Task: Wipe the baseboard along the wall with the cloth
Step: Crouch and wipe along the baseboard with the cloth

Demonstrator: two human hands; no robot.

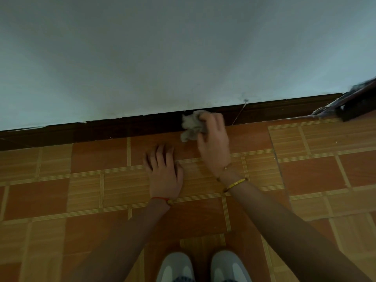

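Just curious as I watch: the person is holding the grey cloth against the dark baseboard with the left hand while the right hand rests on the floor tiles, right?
Not quite: the hands are swapped. In the head view the right hand holds the grey cloth against the dark baseboard, while the left hand rests on the floor tiles.

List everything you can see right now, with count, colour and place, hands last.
wall: one, pale grey, top half
baseboard: one, dark brown, foot of wall
cloth: one, grey, crumpled against baseboard
floor: one, orange and tan tiles, lower half
dark object: one, blurred, right edge by wall
shoes: two, grey-white, bottom centre
bracelets: red on left wrist, yellow on right
left hand: flat on floor
right hand: gripping cloth
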